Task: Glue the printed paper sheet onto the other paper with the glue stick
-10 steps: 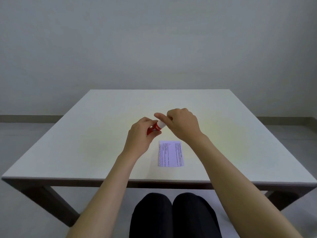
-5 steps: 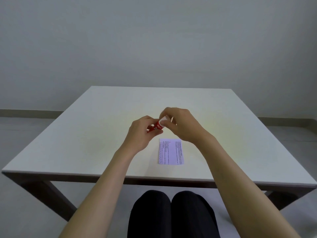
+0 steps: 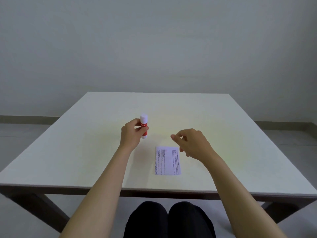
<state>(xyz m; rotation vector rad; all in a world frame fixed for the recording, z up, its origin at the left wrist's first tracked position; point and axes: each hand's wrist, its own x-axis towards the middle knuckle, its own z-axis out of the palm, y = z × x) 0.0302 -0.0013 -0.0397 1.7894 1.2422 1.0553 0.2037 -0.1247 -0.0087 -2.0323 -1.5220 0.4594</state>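
A red glue stick [image 3: 144, 127] with a white cap stands upright at the table's middle left, and my left hand [image 3: 132, 133] grips its red body from the left. A small printed paper sheet [image 3: 167, 160] lies flat near the front of the white table [image 3: 223, 134]. My right hand [image 3: 190, 143] hovers over the sheet's far right corner with fingers loosely curled and nothing visible in them. I cannot make out a second paper apart from the printed sheet.
The table's front edge [image 3: 154, 188] runs just past my forearms, with my dark-clothed knees [image 3: 169, 219] below it. A plain grey wall stands behind the table.
Both hands were together on the glue stick at its cap. Now my left hand has carried the capped stick left and upright, and my right hand has let go and moved right.
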